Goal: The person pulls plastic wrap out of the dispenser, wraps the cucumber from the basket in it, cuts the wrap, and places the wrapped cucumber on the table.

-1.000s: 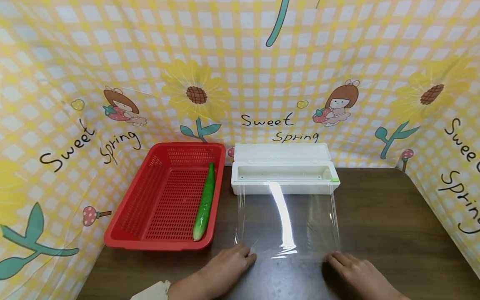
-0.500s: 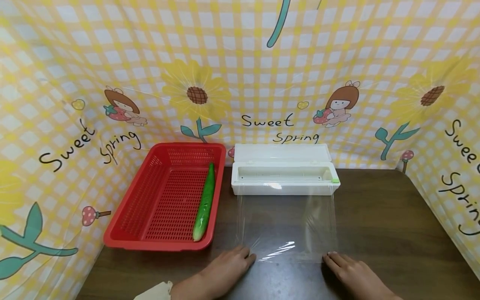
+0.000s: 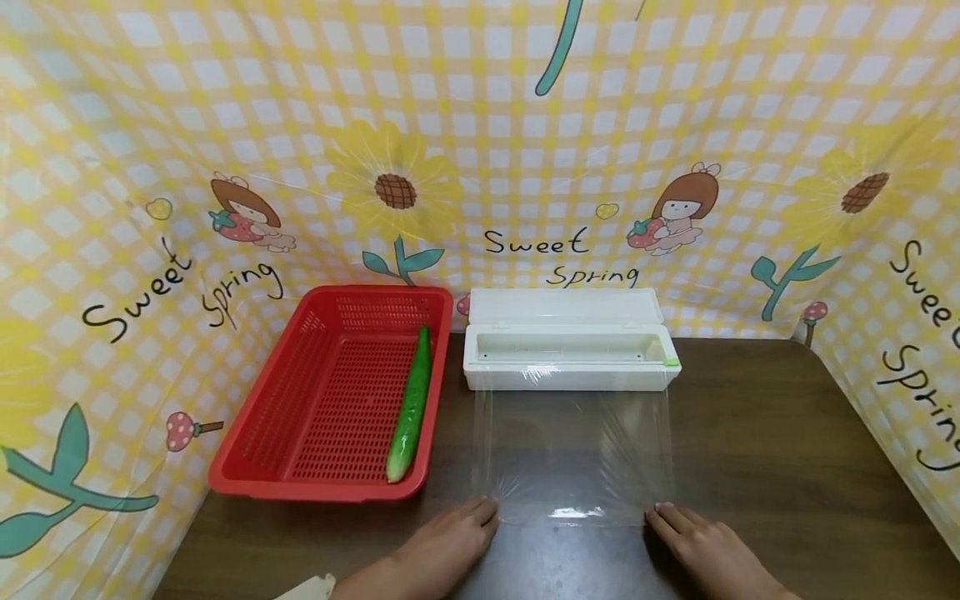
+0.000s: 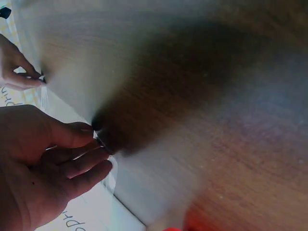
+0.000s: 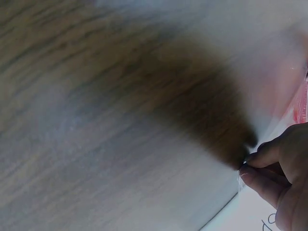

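Observation:
A sheet of clear plastic wrap stretches from an open white wrap dispenser towards the near side of the table. My left hand pinches its near left corner, where creases run out from the fingertips. In the left wrist view the thumb and fingertips of the left hand meet at the film's edge. My right hand pinches the near right corner; the right wrist view shows thumb and forefinger of the right hand together on the film. A green slider sits at the dispenser's right end.
Left of the dispenser stands a red plastic basket with one cucumber lying along its right side. A checked, flower-printed cloth rises behind and beside the brown wooden table.
My left hand has shifted slightly left and its fingertips have drawn together on the film. The right hand moved a little left at first. The glare on the film has shrunk and creases have changed.

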Available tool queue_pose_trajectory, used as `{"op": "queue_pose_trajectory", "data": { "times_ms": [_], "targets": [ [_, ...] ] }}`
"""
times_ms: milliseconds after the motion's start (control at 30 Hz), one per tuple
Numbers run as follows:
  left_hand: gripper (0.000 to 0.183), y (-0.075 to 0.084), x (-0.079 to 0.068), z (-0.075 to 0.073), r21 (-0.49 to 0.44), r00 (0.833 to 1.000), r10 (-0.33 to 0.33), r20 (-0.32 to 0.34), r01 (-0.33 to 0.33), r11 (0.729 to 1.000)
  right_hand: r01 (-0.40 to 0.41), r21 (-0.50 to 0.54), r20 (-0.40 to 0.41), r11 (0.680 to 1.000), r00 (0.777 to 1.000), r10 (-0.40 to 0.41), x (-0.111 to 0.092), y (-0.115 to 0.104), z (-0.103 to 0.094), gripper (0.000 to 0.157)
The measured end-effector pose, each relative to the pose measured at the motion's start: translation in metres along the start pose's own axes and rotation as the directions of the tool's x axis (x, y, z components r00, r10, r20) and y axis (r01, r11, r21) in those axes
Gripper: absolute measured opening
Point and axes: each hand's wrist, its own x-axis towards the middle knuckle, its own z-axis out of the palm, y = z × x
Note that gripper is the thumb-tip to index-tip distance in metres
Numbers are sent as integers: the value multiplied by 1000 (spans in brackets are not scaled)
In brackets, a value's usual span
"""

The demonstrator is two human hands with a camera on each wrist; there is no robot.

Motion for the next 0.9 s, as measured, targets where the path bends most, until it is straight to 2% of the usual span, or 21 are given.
{"op": "queue_pose_trajectory", "data": {
  "times_ms": [100, 233, 300, 533, 833, 900],
  "targets": [
    [46, -1, -4, 0, -28, 1000, 2, 30, -2, 1000, 0, -13, -22, 1000, 1000, 0, 0, 0, 1, 75],
    [44, -4, -9, 5, -21, 997, 31, -77, -33, 999, -4, -18, -29, 1000, 1000, 3, 0, 0, 1, 75],
    [47, -5, -12, 7, -39, 995, 36, -91, -40, 998, -4, -19, -27, 1000, 1000, 4, 0, 0, 2, 76],
    [56, -7, -16, 5, -133, 999, 3, 40, 2, 991, -10, -11, -8, 1000, 1000, 10, 0, -1, 3, 77],
    [70, -10, -18, 3, -187, 993, 5, 116, 17, 982, 6, -32, -33, 999, 999, -7, 1, -2, 4, 75],
    [71, -10, -19, 4, -193, 993, 9, 114, 13, 981, 8, -28, -30, 1000, 1000, -9, 1, -3, 3, 76]
  ]
}}
